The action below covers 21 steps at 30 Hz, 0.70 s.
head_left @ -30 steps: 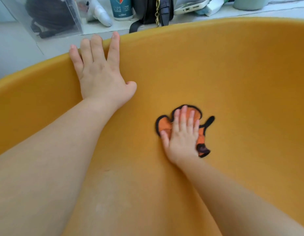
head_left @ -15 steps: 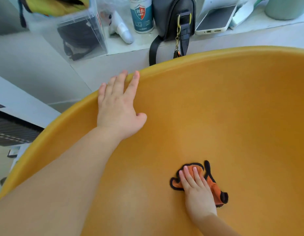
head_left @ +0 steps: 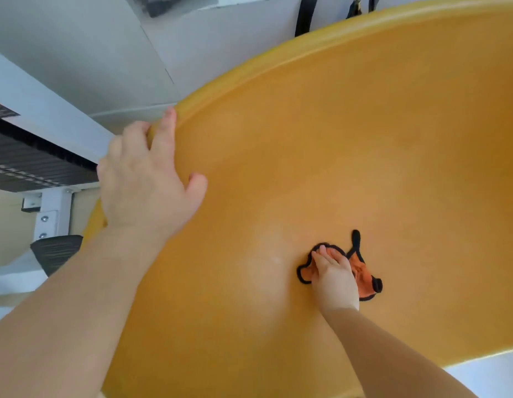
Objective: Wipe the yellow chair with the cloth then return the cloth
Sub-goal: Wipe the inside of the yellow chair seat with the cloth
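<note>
The yellow chair (head_left: 350, 133) fills most of the head view, its curved shell seen from above. My left hand (head_left: 143, 179) grips the chair's rim at the left, fingers curled over the edge and thumb on the inner surface. An orange cloth (head_left: 364, 275) with black edging lies flat on the shell, low and right of centre. My right hand (head_left: 334, 278) presses down on it, palm flat, covering its middle part.
A white wall and ledge (head_left: 106, 53) run behind the chair. A black bag strap (head_left: 305, 15) hangs down at the top. A dark slatted panel (head_left: 28, 165) and a black mesh object (head_left: 55, 252) sit at the left.
My right hand has slid the cloth down and across the shell. My left hand has shifted from lying flat to curling over the rim. The view has tilted down and left.
</note>
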### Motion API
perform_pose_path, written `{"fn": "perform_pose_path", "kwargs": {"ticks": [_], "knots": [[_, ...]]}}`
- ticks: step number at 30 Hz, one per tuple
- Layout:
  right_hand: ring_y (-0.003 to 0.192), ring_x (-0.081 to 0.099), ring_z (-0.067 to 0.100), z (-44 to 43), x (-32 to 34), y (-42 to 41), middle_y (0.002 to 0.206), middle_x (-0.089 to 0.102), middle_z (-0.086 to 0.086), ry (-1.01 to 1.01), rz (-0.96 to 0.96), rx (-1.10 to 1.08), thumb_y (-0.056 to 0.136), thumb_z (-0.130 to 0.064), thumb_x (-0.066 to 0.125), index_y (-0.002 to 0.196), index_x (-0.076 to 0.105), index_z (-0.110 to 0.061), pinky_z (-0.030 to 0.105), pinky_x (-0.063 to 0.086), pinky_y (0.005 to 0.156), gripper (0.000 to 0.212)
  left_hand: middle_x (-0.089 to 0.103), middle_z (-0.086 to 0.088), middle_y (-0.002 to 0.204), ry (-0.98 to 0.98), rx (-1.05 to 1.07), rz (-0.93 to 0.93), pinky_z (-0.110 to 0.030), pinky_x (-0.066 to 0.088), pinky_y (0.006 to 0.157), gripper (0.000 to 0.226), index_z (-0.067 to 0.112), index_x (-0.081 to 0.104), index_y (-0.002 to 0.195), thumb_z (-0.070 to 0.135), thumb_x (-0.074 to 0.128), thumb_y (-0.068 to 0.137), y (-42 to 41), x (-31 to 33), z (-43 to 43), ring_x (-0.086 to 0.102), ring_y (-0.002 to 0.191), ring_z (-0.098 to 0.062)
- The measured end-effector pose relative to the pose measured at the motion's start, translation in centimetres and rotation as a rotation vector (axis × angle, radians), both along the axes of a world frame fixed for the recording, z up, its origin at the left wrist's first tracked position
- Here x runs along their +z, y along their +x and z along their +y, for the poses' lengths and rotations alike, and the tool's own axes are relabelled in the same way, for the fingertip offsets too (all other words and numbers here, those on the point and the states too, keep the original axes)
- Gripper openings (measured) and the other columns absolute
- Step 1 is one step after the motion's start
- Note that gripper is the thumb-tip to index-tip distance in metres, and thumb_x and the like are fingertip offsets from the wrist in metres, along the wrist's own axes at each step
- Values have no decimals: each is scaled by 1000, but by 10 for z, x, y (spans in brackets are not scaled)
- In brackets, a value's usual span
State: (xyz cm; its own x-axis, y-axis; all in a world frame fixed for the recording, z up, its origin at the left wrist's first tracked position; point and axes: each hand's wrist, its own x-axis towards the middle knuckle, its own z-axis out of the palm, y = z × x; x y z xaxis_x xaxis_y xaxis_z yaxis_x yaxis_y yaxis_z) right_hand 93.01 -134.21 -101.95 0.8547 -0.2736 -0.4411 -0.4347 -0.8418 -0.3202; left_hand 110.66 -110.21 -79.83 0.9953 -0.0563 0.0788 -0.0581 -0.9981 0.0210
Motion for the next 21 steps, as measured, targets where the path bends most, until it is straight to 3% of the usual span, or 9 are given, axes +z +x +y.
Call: {"fn": "perform_pose_path", "kwargs": {"ticks": [2, 5, 6, 8, 12, 14, 16, 18, 21], "knots": [[128, 52, 29, 13, 11, 1, 135, 65, 7, 81, 14, -165, 98, -1, 49, 137, 63, -15, 33, 48, 98, 44, 43, -16, 135, -46, -4, 54, -52, 36, 99, 84, 24, 25, 155, 44, 58, 81, 1, 3, 3, 42, 119, -39], [73, 63, 21, 37, 44, 12, 83, 67, 1, 190, 83, -367, 95, -8, 46, 126, 66, -25, 29, 43, 55, 40, 40, -12, 140, -118, -23, 153, -48, 34, 105, 82, 29, 21, 157, 40, 56, 84, 3, 15, 10, 39, 123, -37], [64, 60, 19, 44, 57, 14, 75, 64, -1, 239, 91, -399, 95, -8, 45, 122, 66, -27, 28, 41, 51, 39, 39, -11, 140, -145, -24, 188, -47, 34, 106, 81, 30, 20, 157, 38, 56, 85, 2, 19, 12, 38, 124, -36], [61, 59, 22, 59, 83, 15, 74, 63, -1, 348, 89, -439, 93, -9, 44, 118, 64, -29, 30, 47, 52, 38, 39, -10, 140, -191, -16, 254, -45, 35, 106, 79, 32, 20, 157, 37, 55, 86, -1, 27, 16, 37, 125, -34], [46, 57, 24, 81, 131, 15, 74, 63, -8, 547, 25, -567, 93, -9, 36, 113, 59, -39, 23, 41, 40, 43, 40, -8, 134, -271, 4, 339, -45, 39, 103, 77, 33, 22, 156, 34, 55, 87, -27, 38, 27, 38, 125, -31], [56, 61, 23, 85, 147, 15, 79, 64, -8, 567, -28, -536, 93, -8, 37, 104, 63, -33, 21, 42, 43, 38, 40, -7, 131, -317, 17, 359, -44, 43, 100, 76, 33, 24, 156, 33, 55, 87, -47, 43, 31, 41, 122, -29], [72, 59, 22, 85, 159, 14, 78, 62, -6, 607, -78, -529, 92, -10, 39, 87, 64, -27, 25, 41, 57, 31, 41, -5, 126, -334, 25, 359, -41, 44, 94, 73, 33, 26, 155, 33, 56, 88, -70, 46, 34, 44, 116, -27], [72, 57, 23, 83, 166, 10, 75, 60, -3, 726, -96, -591, 88, -20, 40, 77, 63, -23, 28, 43, 62, 26, 41, -2, 116, -333, 15, 332, -38, 44, 86, 71, 32, 30, 154, 33, 56, 88, -95, 49, 33, 49, 106, -25], [71, 69, 23, 77, 175, -2, 83, 65, -1, 837, -45, -590, 84, -49, 44, 90, 69, -32, 32, 54, 66, 31, 44, 1, 111, -322, 26, 297, -33, 40, 77, 64, 28, 38, 149, 30, 57, 88, -133, 49, 28, 50, 93, -19]]}}
